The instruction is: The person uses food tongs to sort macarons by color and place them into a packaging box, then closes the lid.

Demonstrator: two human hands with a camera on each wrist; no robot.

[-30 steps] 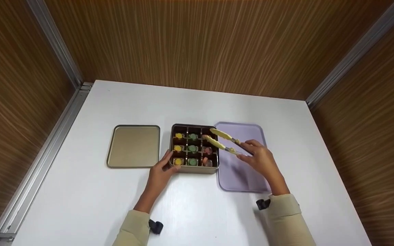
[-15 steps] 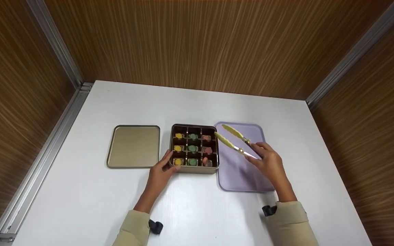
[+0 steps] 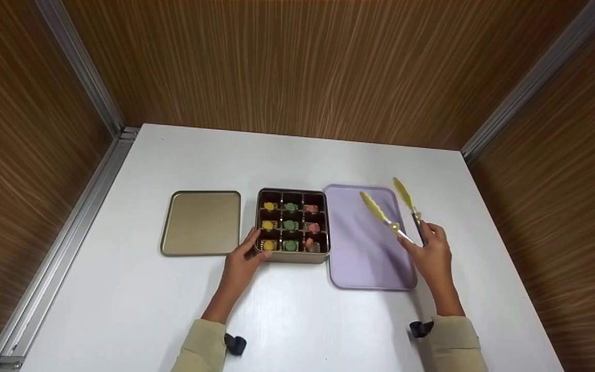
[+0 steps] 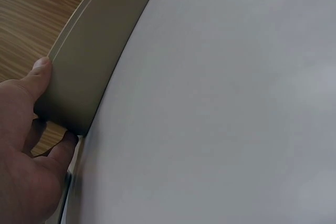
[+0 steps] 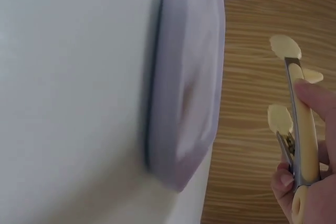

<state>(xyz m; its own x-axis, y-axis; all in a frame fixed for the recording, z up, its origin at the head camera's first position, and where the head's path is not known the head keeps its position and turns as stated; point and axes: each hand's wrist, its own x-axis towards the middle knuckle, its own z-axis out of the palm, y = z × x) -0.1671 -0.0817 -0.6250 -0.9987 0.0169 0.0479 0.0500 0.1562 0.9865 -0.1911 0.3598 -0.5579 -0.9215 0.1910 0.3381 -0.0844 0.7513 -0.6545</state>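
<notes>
My left hand (image 3: pixel 240 264) grips the front left corner of a gold-brown tin (image 3: pixel 297 257), thumb at the front rim and fingers along the left side. Inside, a dark divided insert holds yellow (image 3: pixel 268 246), green (image 3: pixel 291 245) and pink (image 3: pixel 313 227) round pieces, one colour to each column. The pink piece (image 3: pixel 309 243) at the front right stands tipped on its side. My right hand (image 3: pixel 434 258) holds cream-yellow tongs (image 3: pixel 375 207) by their handles, over the right part of the purple tray. Their two tips are spread apart with nothing between them.
The purple tray (image 3: pixel 359 258) lies right beside the tin, with nothing on it but shadow. A flat gold lid (image 3: pixel 203 223) rests to the left of the tin. Wood-grain panels (image 3: pixel 297 67) wall in the white table (image 3: pixel 287 320) at the back and sides.
My right hand has carried the tongs from over the tin's right column to the right, across the tray, and their tips have spread wider. The left hand and tin stay put.
</notes>
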